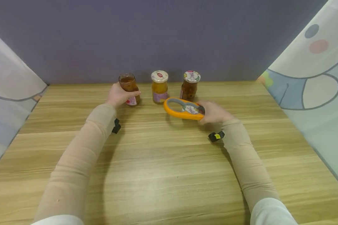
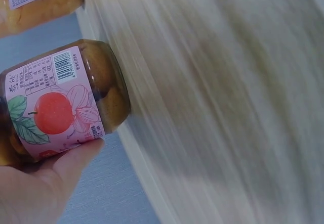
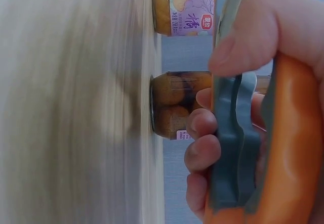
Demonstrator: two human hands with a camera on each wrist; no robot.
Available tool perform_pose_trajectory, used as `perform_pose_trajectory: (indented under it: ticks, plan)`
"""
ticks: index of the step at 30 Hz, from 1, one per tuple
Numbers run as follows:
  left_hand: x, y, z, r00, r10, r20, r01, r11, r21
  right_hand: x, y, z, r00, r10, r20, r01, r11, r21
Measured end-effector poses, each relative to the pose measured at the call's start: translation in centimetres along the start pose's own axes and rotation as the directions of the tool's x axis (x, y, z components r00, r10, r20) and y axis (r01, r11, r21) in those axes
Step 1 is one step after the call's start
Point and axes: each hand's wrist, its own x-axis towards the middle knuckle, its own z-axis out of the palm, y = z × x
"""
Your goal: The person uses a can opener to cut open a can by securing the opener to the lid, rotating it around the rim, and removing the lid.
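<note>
My left hand (image 1: 119, 94) grips a glass jar (image 1: 128, 82) of brown fruit whose top has no lid on it. A pink label with a red fruit (image 2: 53, 113) shows on this jar in the left wrist view. My right hand (image 1: 214, 112) holds an orange and grey jar opener (image 1: 183, 115) above the table, fingers curled round its handles. Inside the opener's grey jaws sits a patterned lid (image 1: 190, 109). Just behind the opener stands a lidded jar of dark fruit (image 1: 189, 90).
Between the other two jars stands a jar of yellow fruit (image 1: 159, 87) with a white lid. All three are near the back edge of the wooden table (image 1: 152, 175). A grey-blue panel (image 1: 157, 37) rises behind, and printed curtains (image 1: 307, 72) hang at both sides.
</note>
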Motion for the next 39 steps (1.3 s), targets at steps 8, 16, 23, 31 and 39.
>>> perform_pose_trajectory:
  ticks: [8,16,23,31,39]
  plan:
    - [0.1,-0.2,0.0,1.0,0.02,0.023,-0.019,0.998,-0.054,-0.2,-0.2,-0.1,1.0,-0.006,0.009,0.006,1.0,0.0]
    - [-0.3,0.1,-0.9,0.997,0.007,0.08,0.005,0.988,-0.154,-0.3,-0.2,0.0,1.0,0.006,0.019,-0.006,1.0,0.001]
    - [-1.6,0.4,-1.7,0.991,-0.066,0.12,0.089,0.975,-0.202,-0.2,-0.2,0.0,1.0,0.013,0.019,-0.013,1.0,0.007]
    - [-3.6,0.2,-1.1,0.991,-0.115,0.062,0.128,0.945,-0.301,-0.3,-0.2,-0.2,1.0,0.009,-0.001,-0.009,1.0,0.017]
    - [-4.9,-0.4,0.0,0.99,-0.141,0.003,0.129,0.897,-0.424,-0.2,-0.3,-0.2,1.0,0.014,0.001,-0.014,1.0,0.009]
